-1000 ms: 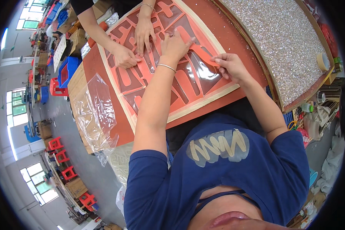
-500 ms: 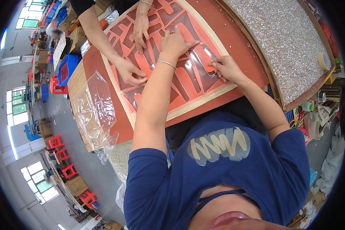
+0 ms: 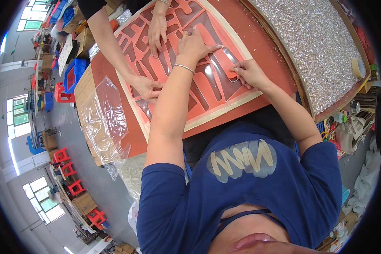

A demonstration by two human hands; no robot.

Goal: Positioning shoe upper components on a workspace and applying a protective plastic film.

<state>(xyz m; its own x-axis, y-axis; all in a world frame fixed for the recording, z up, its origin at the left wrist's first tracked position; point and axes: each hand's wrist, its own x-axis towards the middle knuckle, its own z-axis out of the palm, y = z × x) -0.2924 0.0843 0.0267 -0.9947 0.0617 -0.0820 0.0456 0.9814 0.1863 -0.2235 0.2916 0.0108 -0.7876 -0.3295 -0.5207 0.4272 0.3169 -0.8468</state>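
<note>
A coral-red sheet (image 3: 206,86) with many slot-shaped and angular shapes, some dark and glossy, lies in front of me, bordered by pale tape (image 3: 224,109). My left hand (image 3: 193,45) rests on it, fingers stretched forward and thumb spread to the right; it holds nothing. Near the sheet's right border my right hand (image 3: 250,74) pinches thumb and fingers together at the rounded end of a glossy strip. What sits between those fingertips is too small to make out. Left of my forearm, a co-worker's hand (image 3: 146,88) has its fingers together on the sheet; their other hand (image 3: 157,34) lies farther back.
A board covered with silvery glitter (image 3: 304,42) adjoins at the right, with a tape roll (image 3: 358,67) on its edge. Crumpled clear plastic (image 3: 108,122) hangs over the table's left side. Blue crates (image 3: 75,76) and red stools (image 3: 61,155) stand farther left.
The co-worker's nearer hand has shifted slightly toward me, its fingertips now beside my left forearm. My own hands have barely moved.
</note>
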